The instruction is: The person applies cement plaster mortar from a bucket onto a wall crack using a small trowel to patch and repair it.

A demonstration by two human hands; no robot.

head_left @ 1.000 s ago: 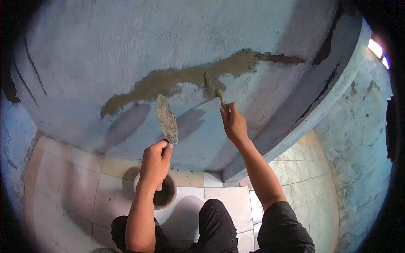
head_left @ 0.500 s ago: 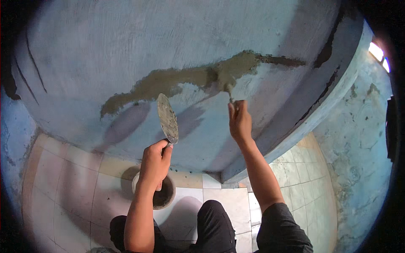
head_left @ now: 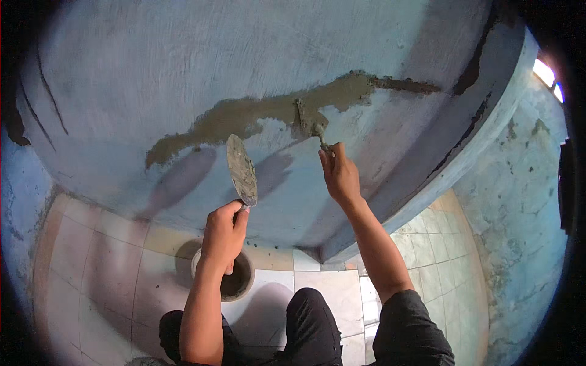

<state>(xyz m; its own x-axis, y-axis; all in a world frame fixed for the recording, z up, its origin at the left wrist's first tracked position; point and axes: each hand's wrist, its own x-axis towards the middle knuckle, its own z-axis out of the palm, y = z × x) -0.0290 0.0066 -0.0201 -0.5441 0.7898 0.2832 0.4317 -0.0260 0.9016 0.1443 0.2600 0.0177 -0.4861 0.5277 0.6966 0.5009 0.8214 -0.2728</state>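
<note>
My left hand (head_left: 224, 233) grips the handle of a rounded trowel (head_left: 242, 171), its blade pointing up and smeared with grey mortar. In my right hand (head_left: 339, 174) is a smaller trowel (head_left: 312, 122), mortar-coated, its blade against or very close to the wall. Behind that blade runs a long, uneven band of wet grey mortar (head_left: 235, 118) across the blue wall (head_left: 256, 55). The band slopes from lower left to upper right and ends at a dark open crack (head_left: 408, 86). The left trowel stands apart from the band, below its middle.
A round bucket (head_left: 251, 277) with grey mortar stands on the tiled floor (head_left: 110, 274), partly hidden behind my left forearm. A raised blue ledge (head_left: 427, 195) curves along the right, cracked along its length. Another blue wall (head_left: 519, 177) rises on the right side.
My right hand has moved slightly left and down with the small trowel, whose blade is now turned more to the left on the mortar. The left hand and its trowel have hardly moved.
</note>
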